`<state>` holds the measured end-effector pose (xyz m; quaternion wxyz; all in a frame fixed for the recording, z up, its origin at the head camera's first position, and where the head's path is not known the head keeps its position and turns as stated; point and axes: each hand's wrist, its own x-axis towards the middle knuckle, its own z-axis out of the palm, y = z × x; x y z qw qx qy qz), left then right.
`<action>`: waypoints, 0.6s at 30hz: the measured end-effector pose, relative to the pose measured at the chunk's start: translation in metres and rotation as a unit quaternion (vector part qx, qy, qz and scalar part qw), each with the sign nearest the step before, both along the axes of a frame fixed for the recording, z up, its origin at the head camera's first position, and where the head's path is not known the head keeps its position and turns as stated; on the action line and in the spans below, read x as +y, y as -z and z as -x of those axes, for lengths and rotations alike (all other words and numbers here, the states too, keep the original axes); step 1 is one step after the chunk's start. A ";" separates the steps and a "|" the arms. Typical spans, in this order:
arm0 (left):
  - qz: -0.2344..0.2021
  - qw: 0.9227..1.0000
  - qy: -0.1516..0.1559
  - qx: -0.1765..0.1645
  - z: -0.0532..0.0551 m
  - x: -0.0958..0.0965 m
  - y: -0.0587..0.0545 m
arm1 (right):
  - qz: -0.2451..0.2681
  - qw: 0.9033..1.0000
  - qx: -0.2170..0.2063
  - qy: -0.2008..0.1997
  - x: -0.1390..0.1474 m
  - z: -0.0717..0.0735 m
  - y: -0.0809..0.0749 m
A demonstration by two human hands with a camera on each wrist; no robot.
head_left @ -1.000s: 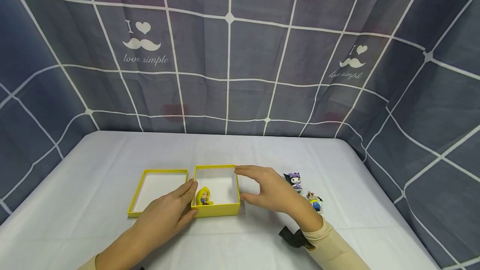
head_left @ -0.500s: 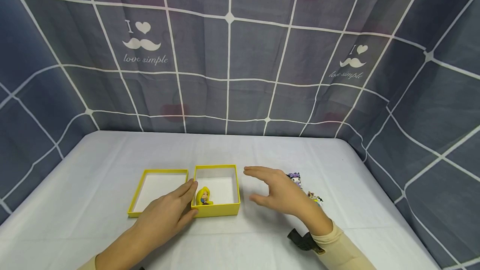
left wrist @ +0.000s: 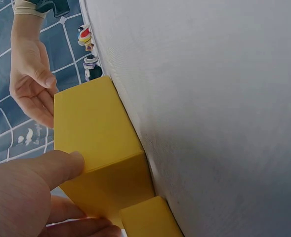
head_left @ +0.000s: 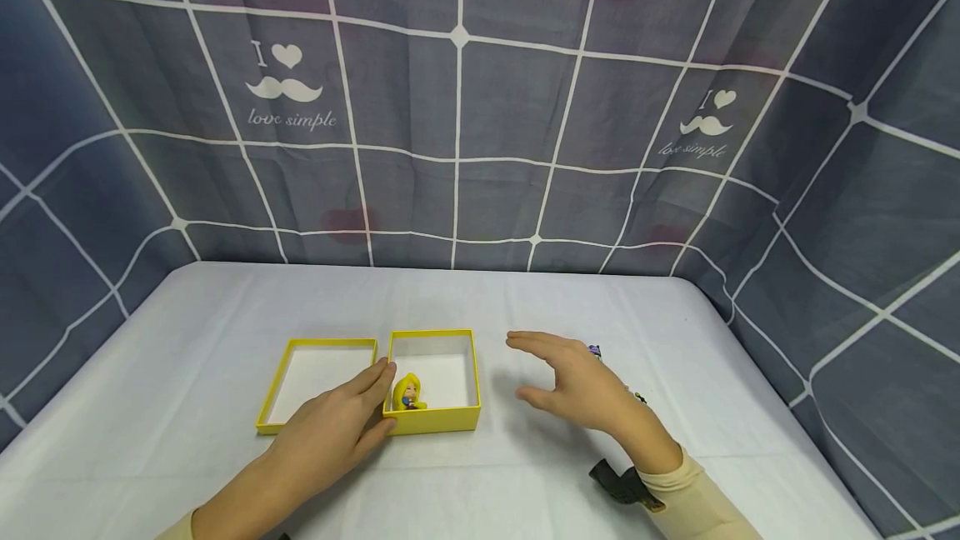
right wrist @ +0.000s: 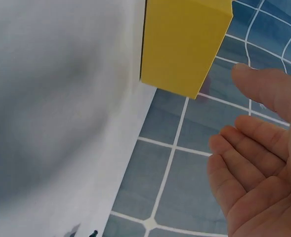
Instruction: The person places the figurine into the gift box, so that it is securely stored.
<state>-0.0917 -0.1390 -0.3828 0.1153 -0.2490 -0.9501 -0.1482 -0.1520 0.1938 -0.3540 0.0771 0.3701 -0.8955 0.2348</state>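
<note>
A yellow open-topped box (head_left: 433,421) with a white inside stands mid-table. Inside it, at the near left corner, is a yellow-haired figurine (head_left: 408,392). My left hand (head_left: 330,423) rests against the box's left side; its fingers lie along the wall and the thumb touches the front corner. In the left wrist view that thumb (left wrist: 63,165) lies on the box edge. My right hand (head_left: 577,382) is held apart from the box, to its right, fingers spread with nothing between them. Behind it a purple figurine (head_left: 595,351) and another small figurine (head_left: 639,397) are mostly hidden.
A shallow yellow-rimmed lid (head_left: 318,342), white inside, lies left of the box, partly under my left forearm's reach. White cloth (head_left: 480,490) covers the table. A grey checked curtain (head_left: 405,107) closes off the back and sides.
My right hand has drawn away from the box's right wall, moving right, and now covers most of the two loose figurines. My left hand and the box stay where they were.
</note>
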 end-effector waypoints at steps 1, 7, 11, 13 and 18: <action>0.001 1.000 0.000 0.000 0.000 0.000 0.000 | 0.000 1.000 0.000 0.003 0.001 0.000 0.001; 0.002 1.000 0.000 0.001 0.000 0.000 0.001 | 0.004 1.000 0.004 0.018 0.010 0.003 0.006; 0.001 1.000 0.001 0.001 0.001 0.000 0.001 | 0.005 1.000 0.001 0.027 0.016 0.005 0.009; 0.001 1.000 0.001 0.002 0.001 0.000 0.002 | 0.006 0.999 -0.001 0.032 0.019 0.006 0.010; -0.001 1.000 0.002 0.005 0.001 -0.001 0.002 | 0.004 0.999 0.002 0.047 0.026 0.008 0.013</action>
